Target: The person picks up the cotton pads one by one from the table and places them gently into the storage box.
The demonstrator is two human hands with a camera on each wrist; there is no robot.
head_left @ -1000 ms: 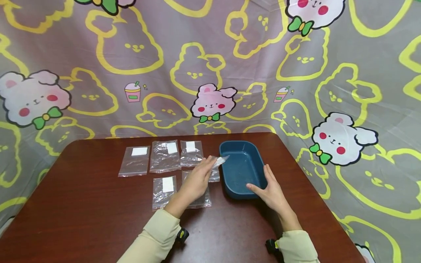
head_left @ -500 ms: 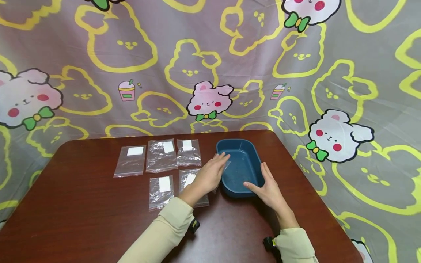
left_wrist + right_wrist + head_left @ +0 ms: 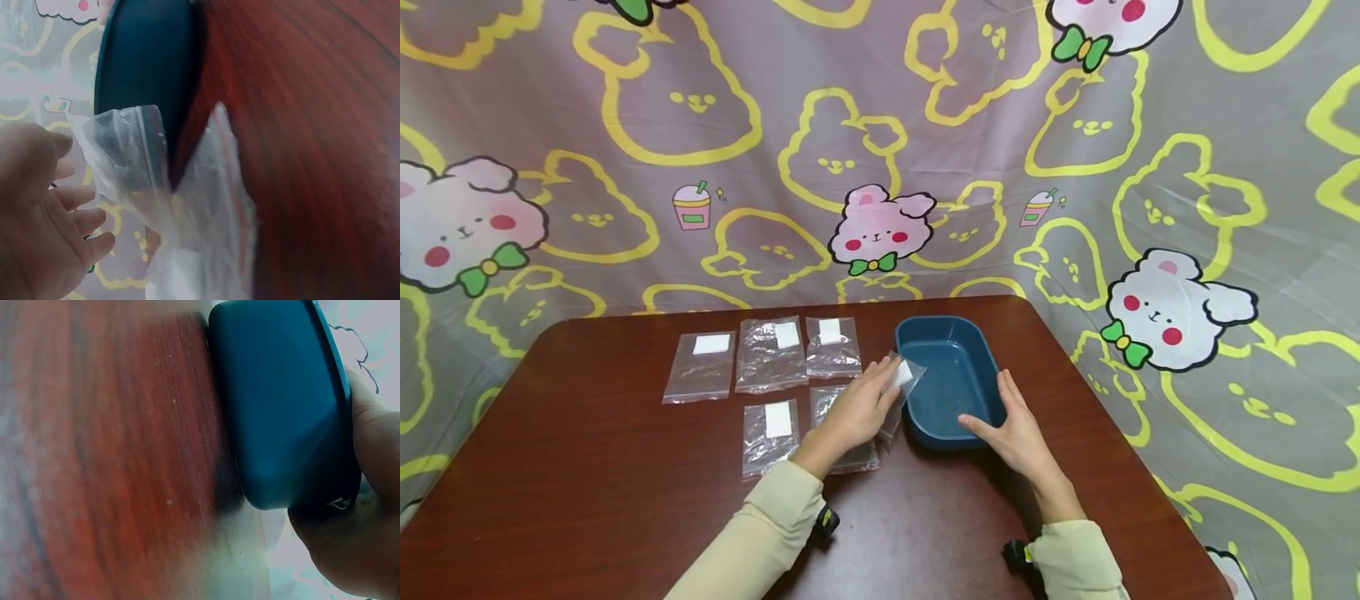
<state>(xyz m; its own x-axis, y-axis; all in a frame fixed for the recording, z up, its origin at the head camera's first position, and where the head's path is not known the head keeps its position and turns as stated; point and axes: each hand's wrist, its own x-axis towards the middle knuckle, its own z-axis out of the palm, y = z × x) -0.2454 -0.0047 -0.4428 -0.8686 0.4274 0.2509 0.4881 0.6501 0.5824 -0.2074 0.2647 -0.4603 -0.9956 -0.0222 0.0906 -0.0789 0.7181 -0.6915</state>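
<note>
A clear zip bag with a white label [image 3: 908, 372] lies folded over the left rim of a blue plastic tray [image 3: 955, 433]; one flap leans inside, the other hangs outside. My left hand [image 3: 853, 410] hovers beside it, fingertips close to the label. In the left wrist view those fingers [image 3: 81, 222] are spread and slightly bent, with the bag [image 3: 215, 206] below them and nothing visibly pinched. My right hand [image 3: 1021, 435] grips the tray at its near right side, thumb over the rim and fingers along the outer wall. In the right wrist view the hand [image 3: 340, 556] wraps the tray's [image 3: 281, 400] end.
Several flat zip bags with white labels lie left of the tray: a far row including the leftmost bag [image 3: 698, 379] and the small bag [image 3: 831, 358], and a nearer bag [image 3: 767, 442]. Others are partly under my left forearm. A patterned curtain [image 3: 737, 83] closes off the table [image 3: 587, 500] behind and right.
My left hand carried the bag right to the tray, reached over its rim, then drew back slightly left; the label shows again. My right hand and the tray stayed put.
</note>
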